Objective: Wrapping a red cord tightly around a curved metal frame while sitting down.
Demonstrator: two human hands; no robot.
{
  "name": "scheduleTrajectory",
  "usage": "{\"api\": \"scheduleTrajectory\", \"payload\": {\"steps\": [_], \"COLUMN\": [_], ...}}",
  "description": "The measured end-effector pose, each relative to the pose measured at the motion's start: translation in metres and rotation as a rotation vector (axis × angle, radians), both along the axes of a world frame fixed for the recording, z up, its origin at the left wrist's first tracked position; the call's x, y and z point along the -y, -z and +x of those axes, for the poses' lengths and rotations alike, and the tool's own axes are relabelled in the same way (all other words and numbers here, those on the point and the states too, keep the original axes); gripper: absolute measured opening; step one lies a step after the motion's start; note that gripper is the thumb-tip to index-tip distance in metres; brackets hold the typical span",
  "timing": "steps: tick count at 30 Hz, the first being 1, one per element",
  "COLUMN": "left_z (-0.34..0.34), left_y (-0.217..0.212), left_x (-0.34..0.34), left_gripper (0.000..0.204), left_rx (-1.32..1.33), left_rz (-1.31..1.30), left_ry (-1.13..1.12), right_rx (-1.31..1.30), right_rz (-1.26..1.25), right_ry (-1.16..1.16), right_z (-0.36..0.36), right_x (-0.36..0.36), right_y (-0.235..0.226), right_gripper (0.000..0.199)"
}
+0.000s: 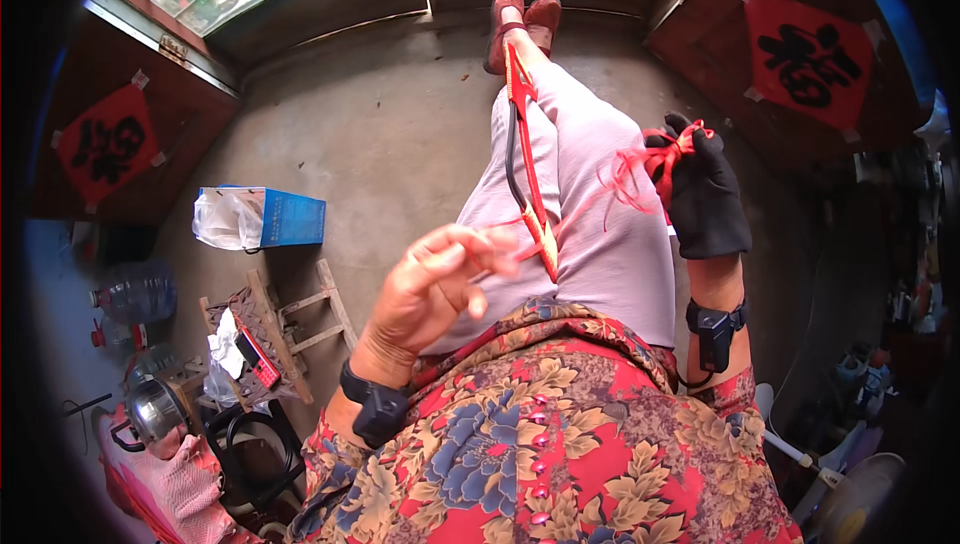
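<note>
Over my lap, my bare left hand point(435, 279) is raised with curled fingers, its fingertips smeared by motion. A thin red strand stretches from near those fingertips toward my right hand. In a black glove, my right hand point(708, 194) closes on a bundle of red string point(680, 149), whose loose ends hang out on the left side. Along my legs lies a long, narrow red strip point(533, 169) with gold patterned ends and a black curved piece beside it; its exact kind I cannot make out. Whether the left fingers grip the strand is blurred.
To the left are a blue box point(293, 219) with a clear plastic bag, a small wooden stool point(318, 309), and a red phone-like device point(258, 359). A metal pot point(158, 414) stands beyond. A white-framed fan point(865, 489) is at lower right. Wooden doors flank the far doorway.
</note>
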State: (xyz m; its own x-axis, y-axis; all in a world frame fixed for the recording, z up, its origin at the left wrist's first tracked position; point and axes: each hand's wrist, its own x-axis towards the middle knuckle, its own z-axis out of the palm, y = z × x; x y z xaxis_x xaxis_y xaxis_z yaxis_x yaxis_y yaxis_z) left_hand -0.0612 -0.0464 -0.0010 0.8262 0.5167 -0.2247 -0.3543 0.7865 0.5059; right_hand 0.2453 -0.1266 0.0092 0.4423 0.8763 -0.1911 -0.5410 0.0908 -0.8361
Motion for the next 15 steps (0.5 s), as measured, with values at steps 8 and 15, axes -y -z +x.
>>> {"api": "scheduleTrajectory", "payload": {"steps": [8, 15], "left_z": [0.048, 0.078], "left_y": [0.0, 0.032], "left_x": [-0.032, -0.019], "left_gripper": [0.036, 0.036], "left_rx": [-0.102, -0.351], "left_rz": [0.194, 0.519], "left_ry": [-0.17, -0.062], "right_rx": [0.603, 0.864], "right_rz": [-0.135, -0.263], "right_ry": [-0.137, -0.035], "right_z": [-0.033, -0.072], "right_x": [-0.022, -0.029], "right_y": [0.001, 0.01], "right_gripper": [0.02, 0.032]}}
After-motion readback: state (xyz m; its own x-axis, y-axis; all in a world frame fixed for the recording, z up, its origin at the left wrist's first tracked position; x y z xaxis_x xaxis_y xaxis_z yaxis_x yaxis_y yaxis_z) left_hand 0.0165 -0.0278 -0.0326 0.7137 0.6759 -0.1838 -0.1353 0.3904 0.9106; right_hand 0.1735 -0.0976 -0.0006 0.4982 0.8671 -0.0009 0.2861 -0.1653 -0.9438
